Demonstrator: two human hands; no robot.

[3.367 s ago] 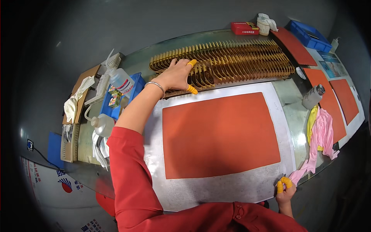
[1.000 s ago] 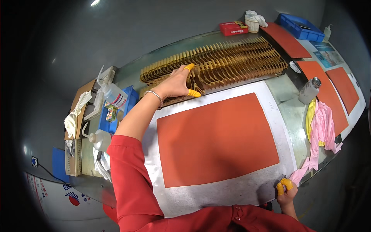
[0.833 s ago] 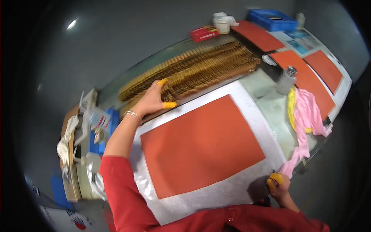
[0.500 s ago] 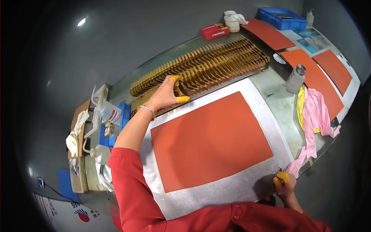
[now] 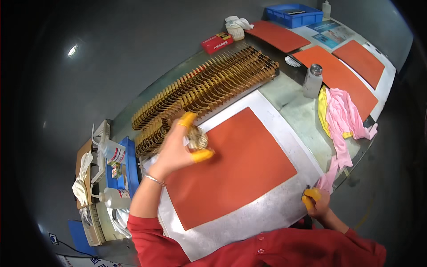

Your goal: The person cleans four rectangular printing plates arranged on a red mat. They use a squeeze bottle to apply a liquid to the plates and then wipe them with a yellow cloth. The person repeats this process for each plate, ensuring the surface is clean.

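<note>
A: What's in the left hand (image 5: 172, 149)?

B: A shiny golden, rounded piece (image 5: 196, 139), left of the frame's centre. It sits between the thumb and a finger, both wearing yellow rubber finger covers (image 5: 203, 155). They're parted about as wide as the piece and have hold of it; its finer shape is too blurred to tell.

A: Is it touching anything below?

B: I can't tell. It shows against the upper left edge of a flat orange-red rectangular sheet (image 5: 240, 171), which lies on a larger white sheet (image 5: 284, 212).

A: And just beyond?

B: A long rack of curved, golden-brown pieces (image 5: 218, 84) runs diagonally across the upper middle of the greenish tabletop (image 5: 287, 95).

A: The right hand (image 5: 318, 205)?

B: Lower right, at the white sheet's corner. Its fingers are curled closed on the end of a crumpled pink cloth (image 5: 340, 115). A small dark tip shows by them, too small to make out.

A: What's around that cloth?

B: A yellow cloth (image 5: 323, 113) partly under it, and a clear bottle with a silver cap (image 5: 313, 82) just above.

A: Far left?

B: Two white squeeze bottles with bent spouts (image 5: 116, 199) near a blue plastic tray (image 5: 131, 167).
</note>
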